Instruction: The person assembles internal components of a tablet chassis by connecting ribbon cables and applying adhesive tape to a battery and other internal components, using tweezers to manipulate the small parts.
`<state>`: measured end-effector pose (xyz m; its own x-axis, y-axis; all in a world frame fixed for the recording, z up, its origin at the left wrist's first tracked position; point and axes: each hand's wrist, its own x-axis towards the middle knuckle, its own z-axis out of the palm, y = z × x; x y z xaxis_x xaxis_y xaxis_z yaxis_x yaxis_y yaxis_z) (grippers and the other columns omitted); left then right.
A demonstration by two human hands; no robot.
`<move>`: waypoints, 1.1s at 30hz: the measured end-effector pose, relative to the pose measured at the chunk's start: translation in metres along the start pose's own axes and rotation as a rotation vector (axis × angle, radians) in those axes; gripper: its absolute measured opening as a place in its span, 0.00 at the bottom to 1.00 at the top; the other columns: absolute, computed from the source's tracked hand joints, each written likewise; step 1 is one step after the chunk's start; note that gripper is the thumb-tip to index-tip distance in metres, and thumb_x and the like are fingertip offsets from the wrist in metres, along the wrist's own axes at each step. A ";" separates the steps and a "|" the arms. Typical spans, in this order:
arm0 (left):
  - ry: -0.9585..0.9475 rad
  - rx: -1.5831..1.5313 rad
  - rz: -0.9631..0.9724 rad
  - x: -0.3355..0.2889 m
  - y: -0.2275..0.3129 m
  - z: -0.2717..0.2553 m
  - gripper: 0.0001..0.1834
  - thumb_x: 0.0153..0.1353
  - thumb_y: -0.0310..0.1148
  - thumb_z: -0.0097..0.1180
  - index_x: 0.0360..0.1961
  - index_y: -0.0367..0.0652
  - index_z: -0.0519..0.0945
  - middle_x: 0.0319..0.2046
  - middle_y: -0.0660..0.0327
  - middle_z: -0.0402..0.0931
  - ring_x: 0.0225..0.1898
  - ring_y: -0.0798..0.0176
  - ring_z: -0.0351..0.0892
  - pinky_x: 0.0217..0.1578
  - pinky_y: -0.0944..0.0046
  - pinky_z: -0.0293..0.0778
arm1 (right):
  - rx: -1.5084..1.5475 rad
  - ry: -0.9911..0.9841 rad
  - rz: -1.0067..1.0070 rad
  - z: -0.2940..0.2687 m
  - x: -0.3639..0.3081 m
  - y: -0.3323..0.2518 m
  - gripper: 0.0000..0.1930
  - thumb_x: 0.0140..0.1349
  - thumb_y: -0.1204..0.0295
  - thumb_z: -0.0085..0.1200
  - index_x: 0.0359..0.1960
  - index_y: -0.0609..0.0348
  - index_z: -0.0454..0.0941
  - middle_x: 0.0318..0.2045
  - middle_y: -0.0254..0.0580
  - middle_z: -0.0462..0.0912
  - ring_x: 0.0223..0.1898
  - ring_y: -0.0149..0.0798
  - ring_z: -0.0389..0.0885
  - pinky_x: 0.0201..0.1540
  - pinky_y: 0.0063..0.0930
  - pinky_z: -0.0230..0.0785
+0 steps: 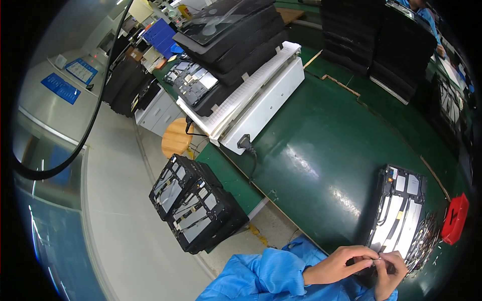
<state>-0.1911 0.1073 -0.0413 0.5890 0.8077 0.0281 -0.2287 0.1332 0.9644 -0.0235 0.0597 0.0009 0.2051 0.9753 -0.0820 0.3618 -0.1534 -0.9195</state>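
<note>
My left hand (350, 262) and my right hand (390, 275) meet at the lower right, both with fingers pinched together. Whatever is between the fingertips is too small to make out. Just beyond them on the green bench lies an opened flat electronic device (400, 212), with a black frame, silver-white panels and dark cables; the hands cover its near end. A heap of thin small cable-like parts (420, 245) is spread along its right side. Blue sleeves cover both forearms.
Right of the heap stands a red plastic box (456, 219). Similar devices are stacked (198, 210) at the left. Beyond, a white-grey metal unit (266, 108) with a plugged-in power cord (246, 144) borders the bench. Black stacks (351, 37) rise behind; another person's blue sleeve (428, 19) shows far right.
</note>
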 end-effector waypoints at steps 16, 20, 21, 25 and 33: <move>-0.136 0.676 0.281 0.027 0.020 -0.008 0.13 0.40 0.27 0.67 0.32 0.41 0.85 0.33 0.63 0.83 0.41 0.65 0.81 0.49 0.61 0.71 | -0.594 0.802 -0.261 -0.147 0.019 0.014 0.09 0.48 0.85 0.55 0.30 0.60 0.81 0.23 0.34 0.80 0.21 0.23 0.70 0.21 0.17 0.57; -0.088 0.532 0.330 0.025 0.003 -0.007 0.04 0.45 0.23 0.64 0.23 0.40 0.80 0.33 0.59 0.83 0.43 0.60 0.81 0.49 0.57 0.71 | -0.503 0.941 -0.172 -0.253 0.056 0.097 0.09 0.58 0.74 0.57 0.40 0.63 0.80 0.35 0.39 0.82 0.28 0.27 0.74 0.30 0.18 0.63; -0.041 0.470 0.312 0.022 0.002 -0.007 0.07 0.47 0.21 0.63 0.23 0.40 0.75 0.32 0.56 0.83 0.44 0.55 0.80 0.50 0.55 0.71 | -0.500 0.929 -0.162 -0.259 0.063 0.101 0.09 0.58 0.74 0.57 0.40 0.63 0.80 0.35 0.39 0.82 0.28 0.27 0.74 0.30 0.18 0.63; 0.167 0.392 0.271 0.021 0.001 -0.004 0.10 0.46 0.24 0.67 0.26 0.41 0.75 0.39 0.49 0.80 0.47 0.47 0.78 0.52 0.51 0.69 | -0.749 0.694 -0.013 -0.241 0.076 0.096 0.12 0.61 0.69 0.55 0.43 0.64 0.79 0.39 0.42 0.78 0.34 0.31 0.75 0.36 0.23 0.65; 0.113 0.471 0.326 0.058 -0.004 -0.027 0.14 0.36 0.25 0.71 0.28 0.46 0.84 0.47 0.53 0.74 0.53 0.47 0.70 0.51 0.52 0.67 | -0.364 0.002 -0.307 -0.066 0.011 0.009 0.11 0.50 0.81 0.57 0.37 0.66 0.78 0.38 0.45 0.76 0.35 0.34 0.78 0.34 0.24 0.71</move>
<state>-0.1767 0.1691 -0.0501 0.4535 0.8240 0.3398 0.0002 -0.3813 0.9244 0.0417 0.0587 0.0173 0.0403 0.9840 0.1734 0.7007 0.0959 -0.7070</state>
